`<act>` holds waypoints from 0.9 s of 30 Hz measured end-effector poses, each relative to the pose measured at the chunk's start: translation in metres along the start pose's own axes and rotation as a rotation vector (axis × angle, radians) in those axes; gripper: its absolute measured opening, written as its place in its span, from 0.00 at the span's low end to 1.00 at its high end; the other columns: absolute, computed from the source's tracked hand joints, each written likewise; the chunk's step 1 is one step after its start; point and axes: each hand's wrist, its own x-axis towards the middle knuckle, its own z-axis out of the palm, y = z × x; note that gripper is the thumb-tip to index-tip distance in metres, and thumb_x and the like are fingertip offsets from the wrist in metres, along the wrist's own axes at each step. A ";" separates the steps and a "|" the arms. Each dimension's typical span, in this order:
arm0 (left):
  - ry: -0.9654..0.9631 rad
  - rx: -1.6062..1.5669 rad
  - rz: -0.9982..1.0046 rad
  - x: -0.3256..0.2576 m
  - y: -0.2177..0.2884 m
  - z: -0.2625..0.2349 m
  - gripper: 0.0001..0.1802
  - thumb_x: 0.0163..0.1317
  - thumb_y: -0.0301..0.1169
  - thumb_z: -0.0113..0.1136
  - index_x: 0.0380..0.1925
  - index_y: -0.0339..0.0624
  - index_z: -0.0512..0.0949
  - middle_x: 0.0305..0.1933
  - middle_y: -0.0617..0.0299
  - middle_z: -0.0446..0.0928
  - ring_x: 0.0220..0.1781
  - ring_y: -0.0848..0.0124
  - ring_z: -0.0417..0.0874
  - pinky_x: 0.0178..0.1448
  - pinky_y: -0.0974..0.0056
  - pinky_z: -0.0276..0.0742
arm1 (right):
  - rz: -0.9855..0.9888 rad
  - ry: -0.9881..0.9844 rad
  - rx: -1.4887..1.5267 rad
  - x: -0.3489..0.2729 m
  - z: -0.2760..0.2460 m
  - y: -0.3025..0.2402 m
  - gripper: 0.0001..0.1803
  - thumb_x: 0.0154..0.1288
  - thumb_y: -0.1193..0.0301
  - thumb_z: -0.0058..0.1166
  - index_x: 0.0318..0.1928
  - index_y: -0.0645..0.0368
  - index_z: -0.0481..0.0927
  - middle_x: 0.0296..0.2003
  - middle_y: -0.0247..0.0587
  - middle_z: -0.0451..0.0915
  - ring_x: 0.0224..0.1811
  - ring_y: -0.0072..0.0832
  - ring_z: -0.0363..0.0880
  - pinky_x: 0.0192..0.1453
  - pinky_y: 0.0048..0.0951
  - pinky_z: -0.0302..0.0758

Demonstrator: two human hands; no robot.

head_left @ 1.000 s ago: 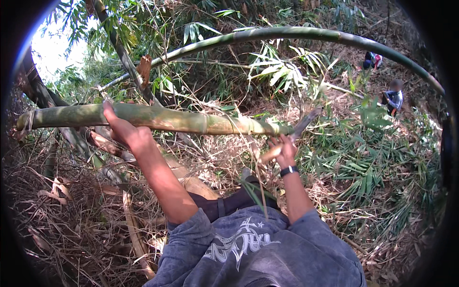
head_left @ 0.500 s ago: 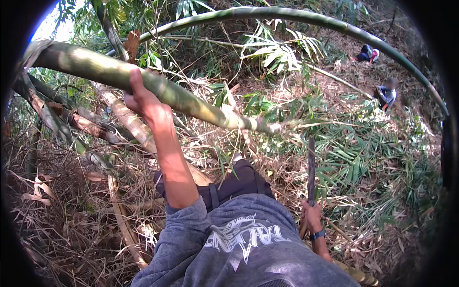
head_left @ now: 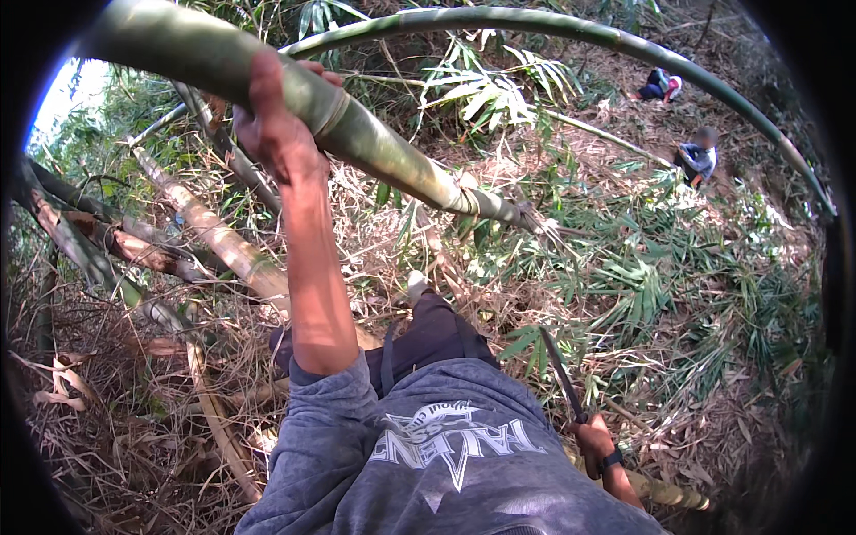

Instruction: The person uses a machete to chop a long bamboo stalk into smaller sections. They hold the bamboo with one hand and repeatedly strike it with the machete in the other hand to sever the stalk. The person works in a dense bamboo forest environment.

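left hand (head_left: 283, 134): wrapped round fat bamboo pole (head_left: 392, 147)
right hand (head_left: 593, 437): clutching long blade (head_left: 560, 370)
far side: arched stalk (head_left: 535, 20) crossing, two people (head_left: 696, 159)

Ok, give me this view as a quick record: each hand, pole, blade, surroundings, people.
Left hand: gripping a thick green bamboo pole
Right hand: holding a long knife, low on the person's right
Pole angle: slants from upper left down to a frayed end
Blade: points away from the body, apart from the pole
Background: arched bamboo stem across the top
Ground: dry litter left, green leaves right
Others: two people, upper right
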 end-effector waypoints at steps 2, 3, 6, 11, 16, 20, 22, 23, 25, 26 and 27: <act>0.043 0.006 -0.110 0.003 -0.006 0.018 0.28 0.54 0.45 0.65 0.44 0.33 0.69 0.29 0.51 0.77 0.27 0.62 0.81 0.34 0.57 0.83 | -0.127 0.060 -0.036 -0.013 -0.003 0.033 0.13 0.55 0.64 0.62 0.31 0.60 0.76 0.20 0.34 0.74 0.18 0.25 0.70 0.21 0.30 0.67; 0.078 -0.035 -0.035 0.002 -0.019 0.020 0.25 0.53 0.40 0.65 0.42 0.32 0.70 0.28 0.52 0.76 0.26 0.64 0.80 0.33 0.60 0.83 | -0.157 0.137 -0.061 -0.036 -0.002 0.021 0.14 0.55 0.62 0.63 0.33 0.59 0.76 0.20 0.36 0.74 0.20 0.27 0.71 0.25 0.34 0.69; 0.234 0.027 -0.123 -0.014 -0.040 0.021 0.29 0.52 0.44 0.67 0.44 0.30 0.71 0.29 0.55 0.76 0.28 0.67 0.79 0.36 0.61 0.81 | -0.606 0.392 -0.337 -0.009 0.018 0.078 0.15 0.56 0.63 0.62 0.37 0.60 0.76 0.20 0.39 0.73 0.22 0.31 0.72 0.29 0.36 0.69; 0.222 0.061 0.018 -0.043 -0.063 0.028 0.29 0.49 0.48 0.71 0.40 0.35 0.76 0.34 0.62 0.76 0.34 0.73 0.75 0.43 0.67 0.71 | -0.749 0.358 0.020 -0.005 0.051 -0.069 0.15 0.58 0.65 0.63 0.38 0.63 0.77 0.23 0.38 0.78 0.22 0.26 0.74 0.28 0.29 0.71; 0.257 0.228 0.052 -0.052 -0.054 0.011 0.29 0.51 0.48 0.71 0.41 0.33 0.77 0.37 0.61 0.79 0.37 0.74 0.77 0.46 0.67 0.72 | -0.944 0.202 0.090 0.009 0.084 -0.207 0.14 0.60 0.66 0.62 0.38 0.65 0.76 0.22 0.34 0.77 0.22 0.20 0.73 0.26 0.26 0.69; 0.320 0.244 0.022 -0.060 -0.043 -0.004 0.33 0.50 0.50 0.70 0.41 0.28 0.77 0.37 0.59 0.77 0.37 0.72 0.75 0.45 0.66 0.70 | -1.174 0.080 0.335 -0.029 0.095 -0.269 0.12 0.60 0.71 0.62 0.38 0.65 0.76 0.21 0.32 0.75 0.22 0.17 0.73 0.24 0.21 0.67; 0.352 0.298 0.000 -0.060 -0.037 -0.008 0.39 0.49 0.55 0.68 0.44 0.25 0.76 0.38 0.57 0.78 0.38 0.70 0.75 0.46 0.65 0.70 | -1.334 0.032 0.583 -0.053 0.096 -0.289 0.10 0.60 0.74 0.61 0.38 0.65 0.76 0.20 0.31 0.75 0.21 0.15 0.71 0.23 0.19 0.66; 0.361 0.283 0.003 -0.059 -0.036 -0.007 0.39 0.49 0.55 0.68 0.44 0.25 0.76 0.38 0.57 0.78 0.38 0.70 0.75 0.46 0.64 0.70 | -1.446 0.066 0.656 -0.053 0.097 -0.294 0.08 0.60 0.76 0.60 0.38 0.64 0.75 0.19 0.30 0.75 0.20 0.13 0.71 0.23 0.18 0.66; 0.349 0.255 0.004 -0.058 -0.035 -0.007 0.38 0.50 0.55 0.67 0.44 0.27 0.77 0.39 0.56 0.78 0.39 0.69 0.76 0.47 0.63 0.70 | -1.455 0.099 0.386 -0.035 0.094 -0.292 0.09 0.59 0.75 0.61 0.37 0.64 0.75 0.18 0.36 0.75 0.20 0.18 0.74 0.25 0.21 0.69; 0.326 0.289 -0.033 -0.061 -0.035 -0.005 0.36 0.50 0.54 0.67 0.44 0.27 0.77 0.39 0.56 0.78 0.39 0.69 0.76 0.47 0.63 0.70 | -1.412 0.233 0.097 -0.010 0.087 -0.281 0.09 0.59 0.73 0.61 0.36 0.64 0.75 0.18 0.40 0.76 0.20 0.23 0.77 0.26 0.24 0.72; 0.294 0.307 -0.066 -0.063 -0.034 0.002 0.35 0.51 0.53 0.67 0.43 0.28 0.78 0.39 0.56 0.79 0.38 0.69 0.76 0.47 0.62 0.70 | -1.251 0.265 -0.167 0.048 0.085 -0.256 0.14 0.60 0.67 0.60 0.37 0.66 0.75 0.19 0.50 0.78 0.22 0.40 0.80 0.28 0.35 0.74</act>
